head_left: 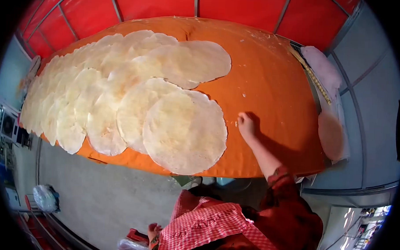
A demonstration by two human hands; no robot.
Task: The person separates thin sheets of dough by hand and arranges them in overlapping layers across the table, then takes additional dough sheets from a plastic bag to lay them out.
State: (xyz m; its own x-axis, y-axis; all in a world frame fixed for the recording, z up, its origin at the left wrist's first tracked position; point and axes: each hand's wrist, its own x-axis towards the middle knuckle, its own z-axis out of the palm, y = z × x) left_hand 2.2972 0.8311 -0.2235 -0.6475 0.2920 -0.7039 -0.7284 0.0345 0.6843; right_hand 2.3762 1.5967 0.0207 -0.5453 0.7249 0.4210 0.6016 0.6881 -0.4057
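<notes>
Many thin round pale sheets (184,131) overlap in rows over the left and middle of an orange cloth (272,83). My right hand (247,125) is over the cloth, just right of the nearest sheet and apart from it. Its fingers are curled together, and what they hold, if anything, is too small to make out. Low at my side, beside the red checked apron (205,222), hangs my left hand (153,230); its fingers look bent, but they are small and partly hidden.
Along the cloth's right edge lie a patterned stick (318,80), a pale bundle (321,65) and a round pinkish sheet (331,136). Red panels (239,11) stand behind. On the floor at lower left are a plastic-wrapped item (45,198) and a red object (136,236).
</notes>
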